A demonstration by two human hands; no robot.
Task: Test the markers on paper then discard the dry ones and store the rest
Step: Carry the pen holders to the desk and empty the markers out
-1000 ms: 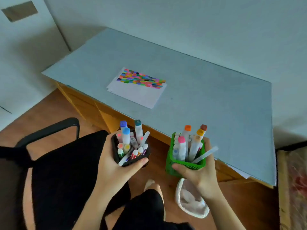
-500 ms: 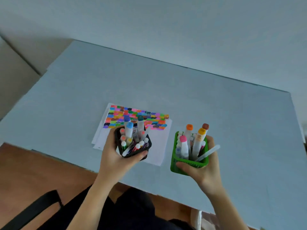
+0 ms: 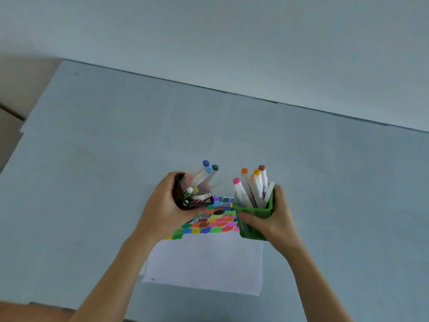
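Grey desk point(image 3: 325, 182) against a pale wall, both my hands full of markers.

My left hand point(image 3: 167, 210) curls around the black cup point(image 3: 183, 201), tipped away from me; my right hand point(image 3: 276, 219) grips the green cup point(image 3: 253, 226) upright. Both hover above the paper point(image 3: 204, 263) with its colour swatches, lying flat on the desk.

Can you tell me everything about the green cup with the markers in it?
The green cup is a square pot that looks like plastic mesh. The right hand grips it from the side and front, holding it over the table beside the coloured paper. It tilts a little away from the person. White markers stand in it, with pink, orange, yellow and brown caps sticking out of the top.
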